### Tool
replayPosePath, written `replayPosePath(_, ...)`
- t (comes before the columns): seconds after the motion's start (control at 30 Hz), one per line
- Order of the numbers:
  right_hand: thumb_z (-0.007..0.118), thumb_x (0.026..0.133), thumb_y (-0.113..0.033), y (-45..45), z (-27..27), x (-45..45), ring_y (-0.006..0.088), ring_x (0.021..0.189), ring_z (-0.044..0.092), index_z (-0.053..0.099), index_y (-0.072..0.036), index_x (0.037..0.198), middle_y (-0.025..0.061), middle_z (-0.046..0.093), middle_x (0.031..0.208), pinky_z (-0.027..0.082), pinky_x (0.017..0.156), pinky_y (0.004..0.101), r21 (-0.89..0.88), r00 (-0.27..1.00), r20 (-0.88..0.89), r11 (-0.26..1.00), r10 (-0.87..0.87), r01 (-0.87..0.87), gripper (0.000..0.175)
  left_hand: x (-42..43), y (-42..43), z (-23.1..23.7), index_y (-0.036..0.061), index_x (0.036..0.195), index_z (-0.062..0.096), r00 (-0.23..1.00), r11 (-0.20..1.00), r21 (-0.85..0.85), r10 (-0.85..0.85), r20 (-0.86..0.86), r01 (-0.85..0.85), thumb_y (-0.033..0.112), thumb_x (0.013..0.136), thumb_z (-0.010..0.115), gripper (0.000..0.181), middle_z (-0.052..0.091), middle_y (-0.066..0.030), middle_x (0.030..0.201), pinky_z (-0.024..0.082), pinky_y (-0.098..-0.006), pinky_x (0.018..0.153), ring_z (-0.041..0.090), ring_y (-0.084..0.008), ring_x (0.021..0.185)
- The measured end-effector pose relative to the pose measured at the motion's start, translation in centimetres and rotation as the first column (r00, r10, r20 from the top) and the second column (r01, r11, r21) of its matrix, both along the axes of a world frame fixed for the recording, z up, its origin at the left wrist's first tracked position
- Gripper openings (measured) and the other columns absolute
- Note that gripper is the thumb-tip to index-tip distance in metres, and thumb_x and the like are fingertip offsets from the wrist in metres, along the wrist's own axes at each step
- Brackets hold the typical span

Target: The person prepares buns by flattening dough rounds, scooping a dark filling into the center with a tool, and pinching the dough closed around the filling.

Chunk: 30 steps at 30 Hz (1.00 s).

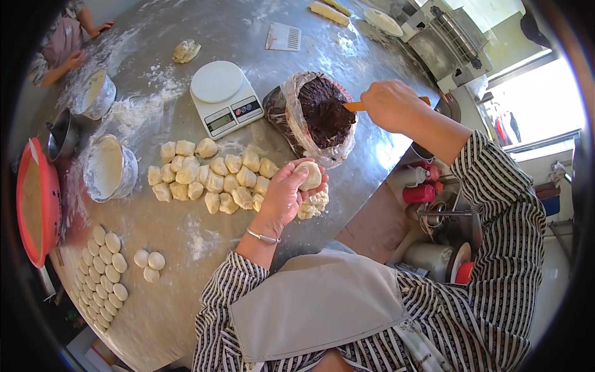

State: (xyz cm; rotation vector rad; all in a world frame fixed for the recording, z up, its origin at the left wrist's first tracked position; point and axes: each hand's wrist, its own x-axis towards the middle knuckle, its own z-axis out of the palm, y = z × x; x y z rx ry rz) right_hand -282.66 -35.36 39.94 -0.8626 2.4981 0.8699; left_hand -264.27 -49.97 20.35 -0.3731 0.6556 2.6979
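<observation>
My left hand [284,189] holds a flattened round of dough [310,176] on its fingers, the thumb over its edge. My right hand [393,106] grips an orange spatula [354,106], whose tip touches the dark brown paste [325,109] in an open plastic bag [297,135]. Many cut dough lumps [214,182] lie to the left of my left hand, with more dough [314,204] partly behind it. Beyond them stands a white digital kitchen scale [226,99], its platform bare. Rows of smooth dough rounds [100,279] and a group of three rounds [151,266] lie at the lower left.
Floury tubs [110,168], a dark bowl [62,135] and a red basin [39,202] line the left side. A slotted scraper [283,36], dough rolls [329,13] and a metal roller machine [448,44] are at the far side. Another person's hands [76,58] rest near the upper left edge.
</observation>
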Motion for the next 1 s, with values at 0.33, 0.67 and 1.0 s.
replayPosePath(0.33,0.06,0.086,-0.007,0.5,-1.9,0.7,0.0367,0.077,0.071,0.071,0.002,0.094,0.0167,0.069,0.075,0.056,0.066,0.0477,0.038,0.994,0.094,0.998,-0.051,0.048,0.016,-0.8,0.1,-0.5,-0.0005,0.131,0.052,1.0,1.0,-0.01,0.018,0.006,-0.018,0.011,0.103,0.053,0.03,0.066,-0.0199,0.121,0.058,-0.0423,0.098,0.067,-0.0304,0.111)
replayPosePath(0.67,0.053,0.09,-0.008,1.1,-4.6,3.7,0.0397,0.079,0.071,0.067,0.003,0.106,0.019,0.072,0.085,0.056,0.068,0.0491,-0.103,0.998,0.048,0.994,-0.028,0.033,0.024,-1.9,0.5,-1.1,-0.0045,0.121,0.06,0.995,0.995,-0.004,0.101,0.019,-0.101,0.021,0.105,0.047,0.033,0.067,-0.0191,0.119,0.057,-0.0428,0.098,0.067,-0.0311,0.11)
replayPosePath(1.0,0.058,0.088,-0.007,4.9,-7.6,2.4,0.0389,0.073,0.069,0.069,0.0,0.1,0.0201,0.068,0.075,0.052,0.064,0.0478,-0.327,0.979,0.188,0.935,-0.08,0.139,0.017,-1.3,1.0,-0.1,-0.0076,0.124,0.058,0.992,0.992,-0.033,0.123,0.007,-0.123,0.02,0.106,0.045,0.036,0.066,-0.0237,0.121,0.058,-0.0435,0.098,0.067,-0.0345,0.111)
